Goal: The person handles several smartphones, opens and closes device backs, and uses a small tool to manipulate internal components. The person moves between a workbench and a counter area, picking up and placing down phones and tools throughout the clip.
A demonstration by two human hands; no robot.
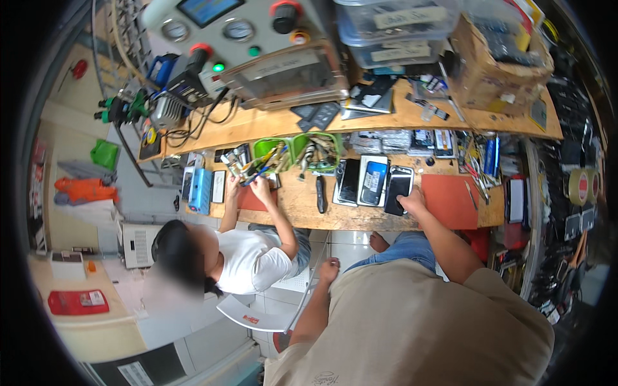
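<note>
Black phone (pixel 402 177) near counter (pixel 351 220) front edge, just left of red mat (pixel 449 201); right hand (pixel 415 201): fingers part-bent at its near right corner, pinch unclear; left hand (pixel 329 269): fingers curled, can't tell hold; I'd grip rims only.

Black phone (pixel 397 185) is partly hidden under right grip (pixel 414 201); grey machine (pixel 273 48), clear boxes (pixel 399 35) cut by top edge; co-worker's head (pixel 177 260) blurred.
</note>
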